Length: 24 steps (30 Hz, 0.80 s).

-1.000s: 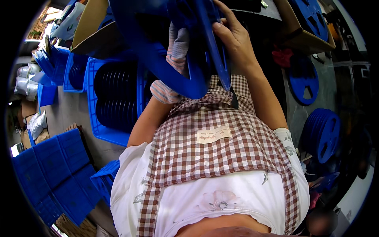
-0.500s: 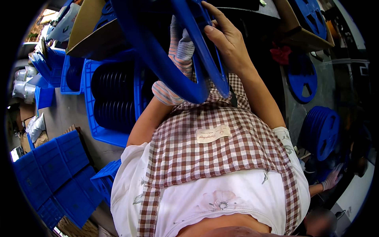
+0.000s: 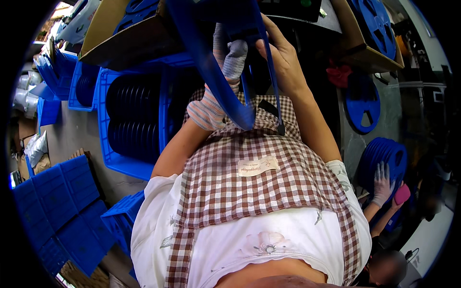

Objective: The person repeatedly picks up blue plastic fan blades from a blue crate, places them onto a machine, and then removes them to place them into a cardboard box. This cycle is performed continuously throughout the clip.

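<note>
A blue plastic reel [image 3: 207,62] is held up in front of my chest, seen nearly edge-on with its two flanges side by side. My left hand [image 3: 224,81], in a striped knit glove with grey fingertips, grips it from the left, its fingers curled near the hub. The left flange crosses in front of part of that glove. My bare right hand [image 3: 283,62] holds the thin right flange, thumb and fingers against its edge. The top of the reel runs out of the picture.
To the left stand a blue crate [image 3: 103,144] of black discs and stacked blue crates [image 3: 57,201]. Cardboard boxes [image 3: 120,48] with blue reels flank the work spot. At right, a co-worker's gloved hand [image 3: 382,185] touches stacked blue reels [image 3: 384,153]; the other holds something pink [image 3: 402,194].
The reel has turned more edge-on and shifted slightly, both my hands still on it. The co-worker's gloved hand has moved up onto the reel stack, and a pink object has appeared.
</note>
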Motion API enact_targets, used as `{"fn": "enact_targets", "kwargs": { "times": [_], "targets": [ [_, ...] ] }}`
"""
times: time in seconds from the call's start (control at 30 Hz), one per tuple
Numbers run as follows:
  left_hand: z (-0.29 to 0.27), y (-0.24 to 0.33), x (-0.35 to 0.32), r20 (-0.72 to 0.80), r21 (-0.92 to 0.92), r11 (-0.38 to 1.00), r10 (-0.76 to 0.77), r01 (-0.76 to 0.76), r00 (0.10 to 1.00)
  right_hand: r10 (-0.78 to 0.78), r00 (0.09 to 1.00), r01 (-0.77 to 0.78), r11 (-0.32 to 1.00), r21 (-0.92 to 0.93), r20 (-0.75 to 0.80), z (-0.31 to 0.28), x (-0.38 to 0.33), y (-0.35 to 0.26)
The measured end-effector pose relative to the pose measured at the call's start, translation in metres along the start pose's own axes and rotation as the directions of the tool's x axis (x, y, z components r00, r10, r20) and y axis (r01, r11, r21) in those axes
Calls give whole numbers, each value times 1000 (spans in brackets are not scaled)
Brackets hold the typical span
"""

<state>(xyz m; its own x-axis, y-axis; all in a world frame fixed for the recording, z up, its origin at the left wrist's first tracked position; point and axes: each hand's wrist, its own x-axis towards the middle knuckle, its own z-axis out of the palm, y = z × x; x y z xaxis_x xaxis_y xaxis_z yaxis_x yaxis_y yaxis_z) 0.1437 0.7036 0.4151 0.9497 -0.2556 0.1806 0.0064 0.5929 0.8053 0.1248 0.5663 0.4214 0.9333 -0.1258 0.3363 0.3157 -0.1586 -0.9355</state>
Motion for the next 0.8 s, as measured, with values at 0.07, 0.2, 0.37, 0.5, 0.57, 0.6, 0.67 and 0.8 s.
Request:
{"fn": "enact_targets", "kwargs": {
  "times": [0.07, 0.2, 0.37, 0.5, 0.57, 0.6, 0.67, 0.8],
  "targets": [
    [5, 8, -3, -31, -7, 999, -46, 46, 998, -179, 984, 177, 980, -95, -20, 0, 6, 17],
    [15, 22, -11, -110, -34, 990, -137, 134, 984, -59, 998, 59, 992, -112, 6, -1, 2, -2],
    [27, 29, -15, -203, -62, 969, -247, 240, 947, 27, 1000, -26, 995, -92, 7, -7, 4, -9],
    [34, 29, -17, -167, -97, 970, -238, 225, 957, 15, 999, -12, 996, -89, 32, -9, 6, -11],
    [24, 25, -15, -36, -17, 987, -160, 159, 987, -5, 999, 9, 994, -109, 37, -7, 5, -13],
    [8, 17, -9, 79, 76, 992, -103, 97, 992, 15, 999, -12, 998, -64, 44, -7, 6, -15],
    [-2, 12, -2, 215, 24, 999, -37, 33, 976, 57, 996, -58, 998, 16, 75, -9, 6, -17],
    [1, 10, 1, 276, 118, 988, 67, -103, 959, 16, 999, -16, 1000, 5, 48, -7, 7, -5]
  ]
}}
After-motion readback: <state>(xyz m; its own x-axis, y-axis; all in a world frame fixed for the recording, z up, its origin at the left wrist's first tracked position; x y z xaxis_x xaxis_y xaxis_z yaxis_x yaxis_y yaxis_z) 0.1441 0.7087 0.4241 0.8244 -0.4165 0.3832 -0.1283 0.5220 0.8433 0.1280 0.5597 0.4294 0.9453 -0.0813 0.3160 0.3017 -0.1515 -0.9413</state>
